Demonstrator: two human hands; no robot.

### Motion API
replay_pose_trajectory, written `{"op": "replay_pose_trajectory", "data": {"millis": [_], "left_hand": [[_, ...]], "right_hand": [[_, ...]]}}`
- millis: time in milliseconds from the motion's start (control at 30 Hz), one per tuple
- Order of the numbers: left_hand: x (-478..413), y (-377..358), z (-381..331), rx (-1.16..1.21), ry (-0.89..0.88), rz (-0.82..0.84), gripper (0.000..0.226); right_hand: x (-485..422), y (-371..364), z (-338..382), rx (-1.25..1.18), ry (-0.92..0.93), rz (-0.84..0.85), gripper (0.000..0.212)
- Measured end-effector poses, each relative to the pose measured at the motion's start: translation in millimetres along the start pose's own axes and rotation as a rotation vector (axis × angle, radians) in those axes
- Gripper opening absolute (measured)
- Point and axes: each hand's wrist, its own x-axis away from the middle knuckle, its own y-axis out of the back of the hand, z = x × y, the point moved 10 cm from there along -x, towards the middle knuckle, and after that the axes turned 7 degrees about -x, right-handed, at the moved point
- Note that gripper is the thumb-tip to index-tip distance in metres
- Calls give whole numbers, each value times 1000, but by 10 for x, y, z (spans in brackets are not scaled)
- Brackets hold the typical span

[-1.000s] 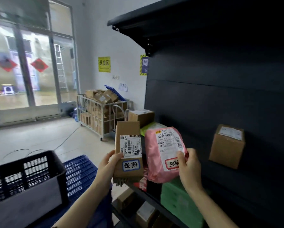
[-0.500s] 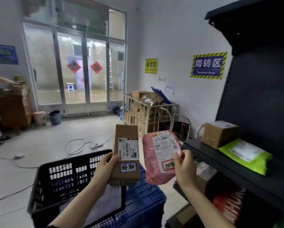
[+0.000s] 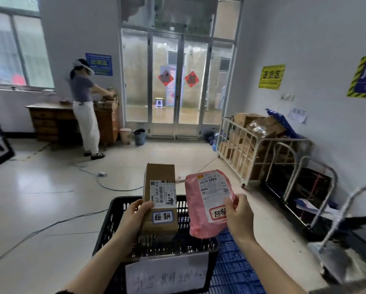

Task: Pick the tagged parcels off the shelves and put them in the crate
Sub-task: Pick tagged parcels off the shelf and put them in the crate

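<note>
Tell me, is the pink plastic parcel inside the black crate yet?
Not yet: the right hand grips the pink plastic parcel in the air over the black plastic crate.

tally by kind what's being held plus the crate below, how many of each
brown cardboard box with a blue-edged tag: 1
pink plastic mailer bag with a red-edged tag: 1
black plastic crate: 1
total: 3
</note>
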Motion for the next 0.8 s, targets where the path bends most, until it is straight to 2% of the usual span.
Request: {"op": "replay_pose_trajectory", "data": {"millis": [167,300,533,800], "left_hand": [[-387,128,106,7,25,-96,59],[-595,152,195,18,55,-143,38],[-881,320,456,14,141,-215,24],[-1374,560,1112,-24,315,-224,43]], "right_hand": [[-494,-504,-190,-28,-20,110,18],[-783,-817,-344,-30,-36,160,14],[-969,-1306,-740,-45,-116,241,16],[-1013,-1933,-1465,-17,-282,274,15]]}}
